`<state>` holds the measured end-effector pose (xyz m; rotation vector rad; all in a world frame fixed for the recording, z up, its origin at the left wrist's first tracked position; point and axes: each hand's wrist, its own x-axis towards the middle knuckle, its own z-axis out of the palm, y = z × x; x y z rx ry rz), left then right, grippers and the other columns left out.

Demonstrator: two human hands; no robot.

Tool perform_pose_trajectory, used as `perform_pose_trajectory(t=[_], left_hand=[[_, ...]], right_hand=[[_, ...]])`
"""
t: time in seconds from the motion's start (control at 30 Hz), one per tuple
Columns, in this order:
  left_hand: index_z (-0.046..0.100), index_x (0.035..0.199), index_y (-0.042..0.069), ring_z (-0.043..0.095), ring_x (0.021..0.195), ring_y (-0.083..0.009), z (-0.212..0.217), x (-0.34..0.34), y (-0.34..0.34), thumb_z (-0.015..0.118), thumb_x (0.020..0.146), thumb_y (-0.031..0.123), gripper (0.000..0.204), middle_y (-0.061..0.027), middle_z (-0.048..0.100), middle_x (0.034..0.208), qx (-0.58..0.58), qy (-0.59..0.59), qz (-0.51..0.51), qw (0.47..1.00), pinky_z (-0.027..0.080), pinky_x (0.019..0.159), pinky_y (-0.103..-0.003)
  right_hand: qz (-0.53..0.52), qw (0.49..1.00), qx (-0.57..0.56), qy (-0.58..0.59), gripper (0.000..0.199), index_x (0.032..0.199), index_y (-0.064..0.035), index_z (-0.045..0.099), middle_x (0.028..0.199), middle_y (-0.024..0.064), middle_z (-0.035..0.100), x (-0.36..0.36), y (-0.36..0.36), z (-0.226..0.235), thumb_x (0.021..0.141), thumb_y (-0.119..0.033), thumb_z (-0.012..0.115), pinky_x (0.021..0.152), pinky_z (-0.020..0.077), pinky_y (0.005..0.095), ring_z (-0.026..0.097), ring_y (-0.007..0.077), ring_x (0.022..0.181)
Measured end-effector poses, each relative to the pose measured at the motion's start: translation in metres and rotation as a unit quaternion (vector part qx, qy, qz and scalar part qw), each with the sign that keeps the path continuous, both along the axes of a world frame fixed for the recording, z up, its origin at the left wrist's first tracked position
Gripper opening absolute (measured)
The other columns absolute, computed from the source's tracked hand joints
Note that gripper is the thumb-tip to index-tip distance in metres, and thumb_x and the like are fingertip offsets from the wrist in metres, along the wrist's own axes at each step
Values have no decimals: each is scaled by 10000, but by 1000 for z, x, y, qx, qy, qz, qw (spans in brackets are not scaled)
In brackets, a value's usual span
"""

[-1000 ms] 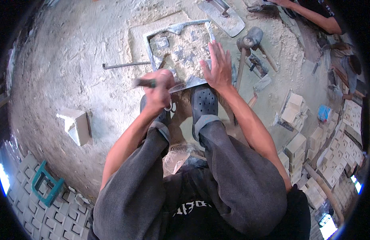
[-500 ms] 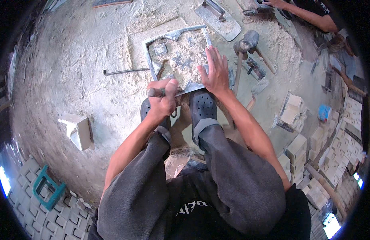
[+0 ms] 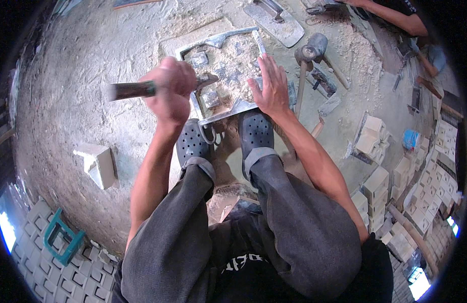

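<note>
My left hand (image 3: 169,90), blurred by motion, is closed around a wood-handled scraping tool (image 3: 130,91). Its handle sticks out to the left, and a short metal blade shows on the right over the mould's left edge. Below my hands lies a square metal mould frame (image 3: 227,113), crusted white, with a curved metal loop at its near left corner. Pale crumbly powder (image 3: 241,76) fills much of it, around several small metal blocks, one (image 3: 211,99) near that corner. My right hand (image 3: 271,87) rests on the frame's right side, fingers stretched out, holding nothing.
A steel float (image 3: 276,22) lies beyond the mould. To the right are a mallet (image 3: 314,49), a small trowel (image 3: 328,105) and stacked pale blocks (image 3: 372,192). A block (image 3: 96,165) stands at left. Another person's arm (image 3: 395,17) reaches in at far right.
My left hand has lifted away from the mould's near left corner, up and left, swinging the tool's handle leftward. The corner block and loop show more. My right hand stays nearly still.
</note>
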<state>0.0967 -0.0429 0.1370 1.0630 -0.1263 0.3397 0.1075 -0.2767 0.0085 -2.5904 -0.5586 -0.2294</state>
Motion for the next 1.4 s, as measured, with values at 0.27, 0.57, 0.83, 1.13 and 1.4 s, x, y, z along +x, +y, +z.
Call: perform_pose_trajectory(t=[0.27, 0.57, 0.83, 1.13, 1.4], left_hand=[[331, 568, 112, 244, 432, -102, -46, -2, -27, 437, 973, 182, 424, 9, 291, 510, 103, 136, 75, 982, 209, 409, -306], [359, 587, 94, 278, 477, -86, -74, -10, -14, 470, 958, 197, 401, 11, 321, 537, 176, 177, 55, 967, 216, 442, -293], [471, 571, 3, 357, 449, -100, -67, -15, -12, 478, 949, 232, 443, -22, 428, 494, 232, 89, 51, 967, 284, 438, -306], [379, 574, 111, 346, 434, -73, 0, 6, -20, 440, 1030, 279, 490, 12, 398, 498, 33, 161, 192, 967, 282, 409, -282], [351, 604, 104, 310, 485, -117, -29, 17, -12, 482, 1006, 268, 454, 9, 323, 542, 103, 163, 121, 974, 289, 491, -298]], right_hand=[[-4, 1000, -5, 12, 627, 1398, -10, 394, 1442, 219, 409, -1, -6, 1, 951, -435, 504, 1077, 276, 545, 381, 384, 1340], [3, 1000, -6, -11, 607, 1381, 7, 408, 1423, 233, 425, 2, 5, 5, 955, -413, 508, 1065, 303, 514, 408, 397, 1313], [10, 1000, 13, -19, 578, 1364, 15, 419, 1405, 241, 439, 2, -4, 5, 947, -366, 542, 1049, 336, 492, 431, 407, 1283], [5, 1000, 16, -16, 576, 1371, 12, 417, 1411, 230, 438, -1, -7, 2, 945, -353, 546, 1055, 338, 486, 431, 407, 1284], [3, 1000, 17, -12, 575, 1364, 9, 427, 1422, 219, 431, -1, -5, 1, 941, -360, 551, 1055, 340, 482, 419, 410, 1295]])
